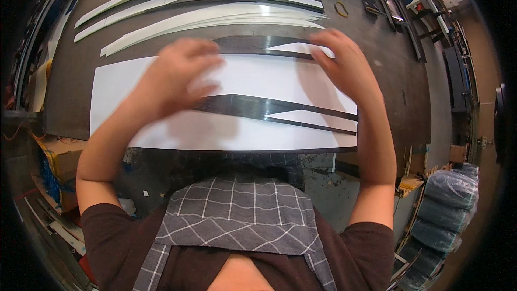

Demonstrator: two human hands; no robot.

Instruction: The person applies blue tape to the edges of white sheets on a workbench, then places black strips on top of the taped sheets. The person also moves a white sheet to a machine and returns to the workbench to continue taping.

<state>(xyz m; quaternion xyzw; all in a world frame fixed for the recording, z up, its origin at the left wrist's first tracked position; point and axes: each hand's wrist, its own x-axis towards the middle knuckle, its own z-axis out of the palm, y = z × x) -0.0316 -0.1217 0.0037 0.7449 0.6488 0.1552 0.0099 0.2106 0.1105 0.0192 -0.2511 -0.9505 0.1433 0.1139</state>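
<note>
A white sheet (pixel 226 70) lies across the dark table in front of me. On it rests a black tapered strip (pixel 231 102) with a white wedge-shaped piece at its right end. Along the sheet's far edge lies a similar black strip (pixel 242 43), also with a white wedge. My left hand (pixel 183 73), blurred by motion, is over the sheet's left half, thumb and fingers apart with nothing visible between them. My right hand (pixel 344 62) is at the right end of the far strip, thumb and fingers spread; whether it touches the strip, I cannot tell.
Beyond the far strip lie thin white strips (pixel 177 27) in a fanned pile, and more black-and-white strips (pixel 161 1) behind. A yellow ring-shaped item (pixel 341 9) sits at the far right. Plastic-wrapped bundles (pixel 444 210) stand on the floor at right, a cardboard box (pixel 59 156) at left.
</note>
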